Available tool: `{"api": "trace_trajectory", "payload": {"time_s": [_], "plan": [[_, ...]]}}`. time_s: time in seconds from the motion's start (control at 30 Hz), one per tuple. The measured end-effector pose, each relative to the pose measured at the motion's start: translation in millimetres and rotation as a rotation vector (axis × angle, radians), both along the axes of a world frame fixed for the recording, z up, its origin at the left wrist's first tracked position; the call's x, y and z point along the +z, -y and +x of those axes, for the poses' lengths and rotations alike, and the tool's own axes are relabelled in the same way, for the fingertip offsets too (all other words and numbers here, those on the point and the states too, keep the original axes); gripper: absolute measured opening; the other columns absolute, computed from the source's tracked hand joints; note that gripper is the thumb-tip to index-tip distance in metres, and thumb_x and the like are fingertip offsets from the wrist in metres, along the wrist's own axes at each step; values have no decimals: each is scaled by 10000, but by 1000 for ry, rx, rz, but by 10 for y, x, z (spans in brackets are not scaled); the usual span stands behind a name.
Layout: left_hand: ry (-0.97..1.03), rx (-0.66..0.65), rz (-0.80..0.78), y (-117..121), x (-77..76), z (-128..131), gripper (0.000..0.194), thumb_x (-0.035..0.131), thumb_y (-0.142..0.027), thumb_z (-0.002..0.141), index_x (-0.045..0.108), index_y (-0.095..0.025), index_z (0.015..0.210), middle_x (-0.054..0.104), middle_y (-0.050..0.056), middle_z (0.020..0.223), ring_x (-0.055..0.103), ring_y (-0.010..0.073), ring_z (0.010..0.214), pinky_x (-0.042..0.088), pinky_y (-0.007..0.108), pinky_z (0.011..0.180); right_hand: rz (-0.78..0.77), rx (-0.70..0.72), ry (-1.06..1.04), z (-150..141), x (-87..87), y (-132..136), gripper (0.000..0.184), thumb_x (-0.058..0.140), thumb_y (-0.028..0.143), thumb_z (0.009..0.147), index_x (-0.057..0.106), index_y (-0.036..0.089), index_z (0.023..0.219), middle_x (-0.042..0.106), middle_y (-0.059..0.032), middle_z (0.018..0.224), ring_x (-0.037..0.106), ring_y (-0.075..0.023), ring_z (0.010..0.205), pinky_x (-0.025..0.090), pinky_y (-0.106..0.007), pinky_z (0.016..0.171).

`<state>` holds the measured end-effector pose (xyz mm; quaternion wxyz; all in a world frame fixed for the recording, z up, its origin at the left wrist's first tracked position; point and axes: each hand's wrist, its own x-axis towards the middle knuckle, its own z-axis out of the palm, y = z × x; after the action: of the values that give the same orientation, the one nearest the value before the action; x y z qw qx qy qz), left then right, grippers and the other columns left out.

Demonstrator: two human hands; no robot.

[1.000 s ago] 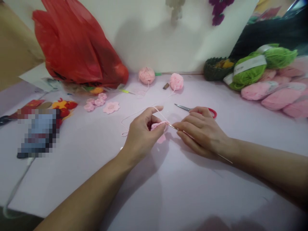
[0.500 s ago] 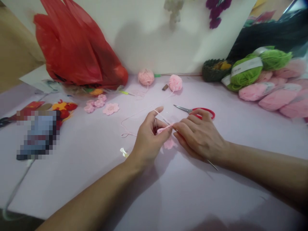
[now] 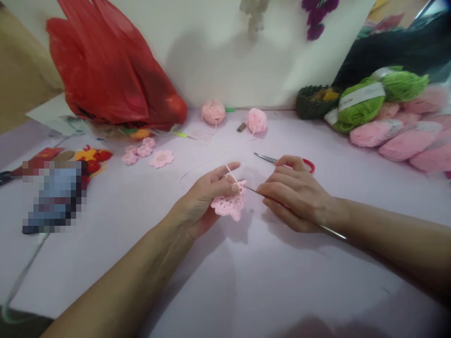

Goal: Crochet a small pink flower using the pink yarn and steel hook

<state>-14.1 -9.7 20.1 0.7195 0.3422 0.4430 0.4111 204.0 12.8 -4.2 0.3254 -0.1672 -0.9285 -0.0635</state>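
Note:
My left hand (image 3: pixel 206 197) pinches a pink crocheted flower piece (image 3: pixel 230 204) between thumb and fingers, its scalloped edge facing down and right. A strand of pink yarn (image 3: pixel 231 173) loops over the raised index finger. In my right hand (image 3: pixel 294 195) is a thin metal crochet hook (image 3: pixel 333 232), its shaft passing under the palm and out past the wrist. The hook's tip meets the upper right edge of the piece. Scissors with red handles (image 3: pixel 267 158) lie just beyond my right hand, which partly covers them.
Two pink yarn balls (image 3: pixel 257 121) sit at the back. Finished pink flowers (image 3: pixel 162 158) lie left of them, near a red plastic bag (image 3: pixel 116 70). A blurred-out device (image 3: pixel 54 197) with a cable is at left. Green yarn skeins (image 3: pixel 361 105) and pink skeins (image 3: pixel 410 143) are piled at right.
The pink piece has turned and now shows more of its face. My left hand has shifted slightly left and rolled; my right hand has drawn a little to the right with the hook.

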Motion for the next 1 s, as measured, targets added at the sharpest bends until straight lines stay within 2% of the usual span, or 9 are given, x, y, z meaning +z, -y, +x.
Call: {"api": "trace_trajectory", "payload": {"time_s": [0.23,0.43,0.53,0.67,0.77,0.9,1.0], "plan": [[-70,-3,44,-19,-8,-27,612,695,-98,725,589,-168,1324,593,-5,795,558,107,679,417,229,587,-231,104,-103,34,53,24,104,474,136,948,570,176,942,613,-15,761,535,-147,687,412,-420,923],[-102,-55,109,0,-23,-12,558,721,-153,767,599,-188,1310,577,-23,775,547,98,665,405,234,605,-359,129,-146,24,49,36,132,451,139,968,573,185,949,629,-7,792,538,-134,707,417,-413,942],[-96,-150,128,15,-26,-12,566,742,-199,785,591,-211,1330,582,-20,784,545,103,673,396,243,623,-362,136,-147,10,40,43,134,436,146,978,563,187,961,634,-6,801,547,-134,711,423,-409,926],[-107,-237,140,29,-34,-6,563,741,-213,801,596,-228,1344,589,-7,806,555,116,707,380,251,642,-265,80,-124,-9,20,48,107,466,203,981,542,175,1050,659,-52,884,572,-179,796,425,-405,856],[-107,-236,141,31,-39,-6,550,725,-216,815,592,-240,1348,603,8,857,572,126,745,397,260,673,-249,45,-100,-18,12,44,190,464,229,984,527,162,1150,675,-88,982,587,-211,893,422,-396,822],[-143,-207,157,33,-38,-11,546,734,-213,809,601,-248,1337,555,-18,832,544,104,713,386,241,640,-262,53,-38,-24,14,37,175,385,183,998,560,180,1012,675,-57,899,574,-184,808,408,-402,825],[-163,-193,183,33,-40,-13,545,739,-217,806,603,-249,1333,524,-32,813,529,94,704,387,233,629,-277,50,-38,-24,17,37,189,373,178,1000,562,181,999,675,-52,892,573,-174,800,406,-405,840]]}}
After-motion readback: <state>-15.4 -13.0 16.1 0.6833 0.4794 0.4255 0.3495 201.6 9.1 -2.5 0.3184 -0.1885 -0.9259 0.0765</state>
